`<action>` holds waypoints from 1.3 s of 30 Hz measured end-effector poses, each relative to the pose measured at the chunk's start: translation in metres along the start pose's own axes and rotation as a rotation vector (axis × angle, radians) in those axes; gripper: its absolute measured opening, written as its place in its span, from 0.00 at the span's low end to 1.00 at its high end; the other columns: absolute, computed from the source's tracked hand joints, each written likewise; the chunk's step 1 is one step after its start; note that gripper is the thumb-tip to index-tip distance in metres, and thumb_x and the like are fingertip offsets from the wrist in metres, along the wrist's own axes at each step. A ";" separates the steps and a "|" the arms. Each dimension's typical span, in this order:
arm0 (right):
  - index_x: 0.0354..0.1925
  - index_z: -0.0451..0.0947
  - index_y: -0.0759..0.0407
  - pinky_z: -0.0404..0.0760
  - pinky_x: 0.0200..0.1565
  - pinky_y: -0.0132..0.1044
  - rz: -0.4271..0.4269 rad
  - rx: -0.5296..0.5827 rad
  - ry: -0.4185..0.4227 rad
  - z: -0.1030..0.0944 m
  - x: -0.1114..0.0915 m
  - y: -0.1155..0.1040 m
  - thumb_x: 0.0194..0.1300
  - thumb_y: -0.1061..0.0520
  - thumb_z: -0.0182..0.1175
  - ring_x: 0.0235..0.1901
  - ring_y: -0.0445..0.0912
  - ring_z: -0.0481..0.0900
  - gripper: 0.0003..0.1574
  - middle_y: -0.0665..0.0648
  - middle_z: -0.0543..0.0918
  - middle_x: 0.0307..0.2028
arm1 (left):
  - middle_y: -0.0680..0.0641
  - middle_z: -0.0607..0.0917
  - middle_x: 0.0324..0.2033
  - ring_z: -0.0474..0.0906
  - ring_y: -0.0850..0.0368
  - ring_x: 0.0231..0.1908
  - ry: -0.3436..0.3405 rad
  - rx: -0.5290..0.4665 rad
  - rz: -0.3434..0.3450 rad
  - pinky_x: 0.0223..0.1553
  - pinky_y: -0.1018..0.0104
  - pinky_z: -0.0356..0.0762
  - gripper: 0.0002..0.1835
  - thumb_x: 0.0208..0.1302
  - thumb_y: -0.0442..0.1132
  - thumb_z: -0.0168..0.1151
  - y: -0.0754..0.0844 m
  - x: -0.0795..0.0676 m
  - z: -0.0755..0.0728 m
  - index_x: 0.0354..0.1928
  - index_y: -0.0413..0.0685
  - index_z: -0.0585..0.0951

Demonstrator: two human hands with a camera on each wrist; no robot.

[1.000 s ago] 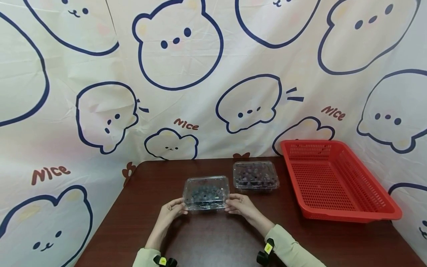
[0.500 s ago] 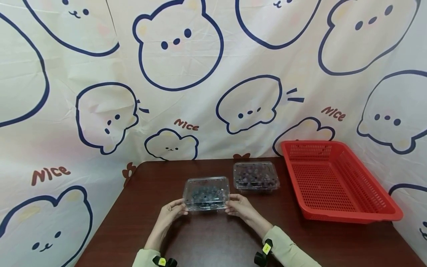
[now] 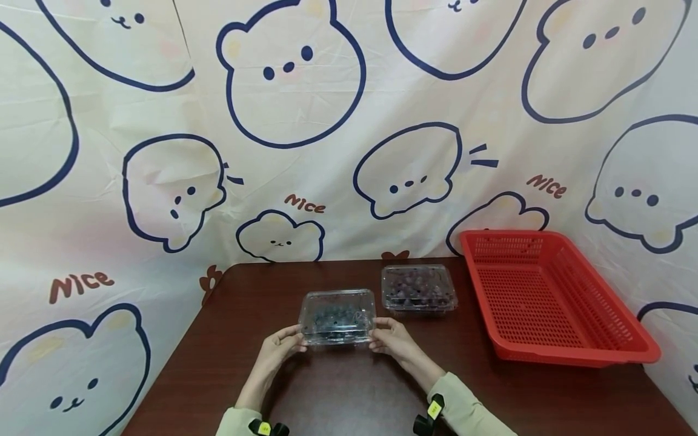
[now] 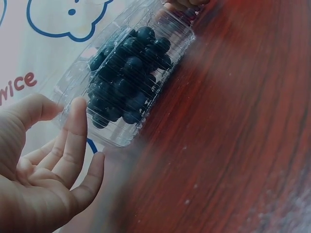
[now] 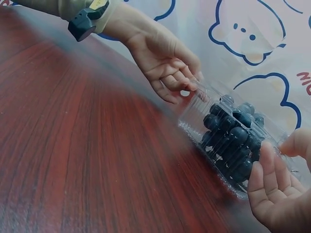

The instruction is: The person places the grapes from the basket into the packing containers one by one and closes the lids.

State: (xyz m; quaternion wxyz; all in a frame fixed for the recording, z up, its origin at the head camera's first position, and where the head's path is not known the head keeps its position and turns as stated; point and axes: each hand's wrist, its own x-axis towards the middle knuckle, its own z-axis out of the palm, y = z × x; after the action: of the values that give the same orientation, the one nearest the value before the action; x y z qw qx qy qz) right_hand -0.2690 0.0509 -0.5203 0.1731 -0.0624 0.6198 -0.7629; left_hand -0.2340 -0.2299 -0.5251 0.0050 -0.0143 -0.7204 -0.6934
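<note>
A clear plastic clamshell box of blueberries (image 3: 336, 317) is between my two hands, its lid down. My left hand (image 3: 279, 351) pinches its left end with thumb and fingertips. In the left wrist view, the thumb is at the rim and the blueberries (image 4: 129, 73) sit heaped inside, dark blue and round. At the opposite end, my right hand (image 3: 397, 342) pinches the box the same way; the right wrist view shows its fingers (image 5: 270, 179) against the wall. I cannot tell whether the base touches the table.
A second clear box (image 3: 418, 288) of dark purple round fruit stands behind and to the right. A red slatted plastic basket (image 3: 567, 354) sits at the table's right side. The brown table (image 3: 349, 393) ends at a patterned cloth (image 3: 338, 181) behind.
My right forearm has shifted slightly to the left and down. Both hands keep their hold on the blueberry box, which stays in nearly the same place.
</note>
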 end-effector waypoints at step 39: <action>0.54 0.57 0.73 0.77 0.27 0.31 -0.074 -0.053 0.008 0.002 -0.007 0.003 0.54 0.63 0.54 0.19 0.38 0.77 0.30 0.50 0.79 0.22 | 0.38 0.82 0.28 0.80 0.44 0.29 0.071 0.110 -0.023 0.38 0.68 0.74 0.21 0.56 0.38 0.58 0.017 -0.008 0.007 0.51 0.35 0.71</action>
State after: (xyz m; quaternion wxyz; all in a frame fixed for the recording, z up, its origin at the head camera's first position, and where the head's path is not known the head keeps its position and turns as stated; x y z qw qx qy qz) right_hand -0.2612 0.0509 -0.5217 0.1407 -0.0867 0.6379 -0.7522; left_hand -0.2251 -0.2226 -0.5086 0.0233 0.0189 -0.7569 -0.6528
